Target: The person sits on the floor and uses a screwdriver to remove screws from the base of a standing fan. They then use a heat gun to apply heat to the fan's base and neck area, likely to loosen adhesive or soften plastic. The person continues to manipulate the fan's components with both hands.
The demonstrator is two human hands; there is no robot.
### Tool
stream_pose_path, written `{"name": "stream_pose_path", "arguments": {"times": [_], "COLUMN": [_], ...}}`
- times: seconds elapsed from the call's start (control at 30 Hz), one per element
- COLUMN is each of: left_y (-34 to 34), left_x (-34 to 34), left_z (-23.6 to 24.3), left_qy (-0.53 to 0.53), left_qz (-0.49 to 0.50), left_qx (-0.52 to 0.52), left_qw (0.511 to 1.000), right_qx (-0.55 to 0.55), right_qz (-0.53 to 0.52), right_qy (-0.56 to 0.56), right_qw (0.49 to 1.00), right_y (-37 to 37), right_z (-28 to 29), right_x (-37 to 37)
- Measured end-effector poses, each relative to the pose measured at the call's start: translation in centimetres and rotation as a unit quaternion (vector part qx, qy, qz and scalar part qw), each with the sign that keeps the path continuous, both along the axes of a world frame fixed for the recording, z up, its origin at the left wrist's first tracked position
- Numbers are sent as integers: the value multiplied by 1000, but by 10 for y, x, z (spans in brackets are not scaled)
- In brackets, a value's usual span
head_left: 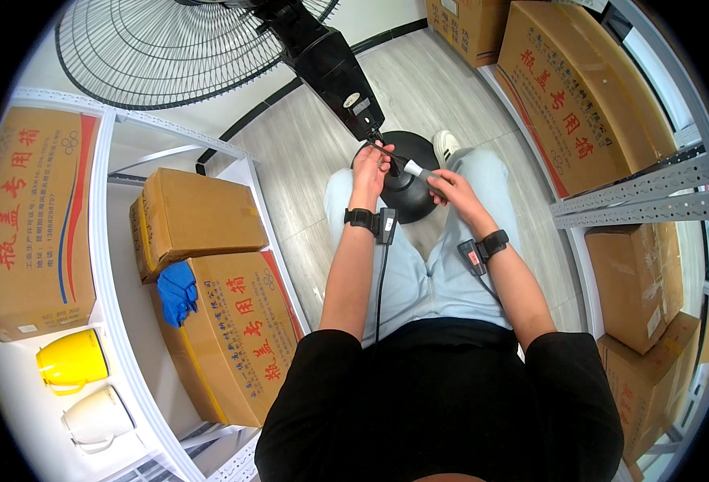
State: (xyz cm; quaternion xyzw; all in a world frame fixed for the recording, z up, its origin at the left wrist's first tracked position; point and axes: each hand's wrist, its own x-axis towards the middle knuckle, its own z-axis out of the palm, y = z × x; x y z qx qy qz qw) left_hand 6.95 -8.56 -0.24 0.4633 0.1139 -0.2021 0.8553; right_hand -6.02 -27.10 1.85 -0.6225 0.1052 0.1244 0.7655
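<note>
A black standing fan point(334, 76) is in front of me, its round base point(420, 201) on the floor between my legs. My right hand point(452, 193) is closed around the grey and white handle of a screwdriver point(418, 170). The thin shaft points up and left, toward the lower end of the fan's black housing. Right there, my left hand point(370, 165) has its fingers pinched together close to the screwdriver's tip. What the left fingers hold is too small and too covered to make out.
The fan's wire cage point(185, 56) spreads over the upper left. White shelves with cardboard boxes point(238, 321) flank me on both sides. A blue cloth point(177, 293) lies on one box. A yellow mug point(73, 361) and a white mug point(99, 419) stand at lower left.
</note>
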Motion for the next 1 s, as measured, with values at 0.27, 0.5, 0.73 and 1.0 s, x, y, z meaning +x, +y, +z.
{"name": "stream_pose_path", "arguments": {"times": [0.27,0.5,0.73,1.0], "left_y": [2,10,8,12], "left_x": [2,7,4,6], "left_z": [-2,-3,2,0], "left_qy": [-16,7,-32,-30], "left_qz": [10,44,65,65], "left_qx": [-40,-127,-134,-141], "left_qw": [999,991,988,987], "right_qx": [10,8,-6,-10], "right_qz": [-9,-31,-28,-23], "right_qy": [-16,-7,-6,-13], "right_qw": [1000,999,1000,1000], "right_y": [-2,-1,-1,1], "right_z": [-4,-3,-4,1], "right_x": [0,1,0,-1]}}
